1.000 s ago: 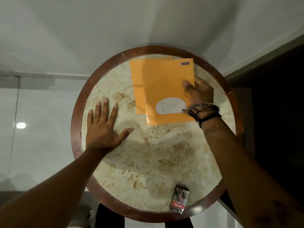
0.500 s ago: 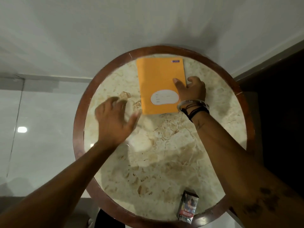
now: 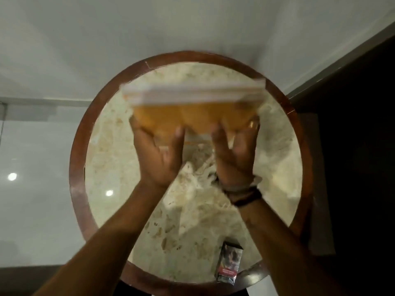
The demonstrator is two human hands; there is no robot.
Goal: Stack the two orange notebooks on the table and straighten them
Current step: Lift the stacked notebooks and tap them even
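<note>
Now: both hands hold the orange notebooks on edge over the table

Fingers of the left hand (image 3: 159,159) reach up behind the orange notebooks (image 3: 192,118), with the thumb pressed on the near cover; the right hand (image 3: 234,159) grips the same way just beside it, thumb on the front, fingers hidden behind. Both hands are closed on the pair, which blurs with motion. The notebooks stand tilted, their white page edges turned upward, and the lower edge sits between the two thumbs. Whether that edge touches the tabletop cannot be told. Dark bands circle the right wrist. Beneath lies the round marble table (image 3: 277,167) with a brown wooden rim, and a small packet (image 3: 229,264) rests near its front edge, well apart from the hands.
</note>
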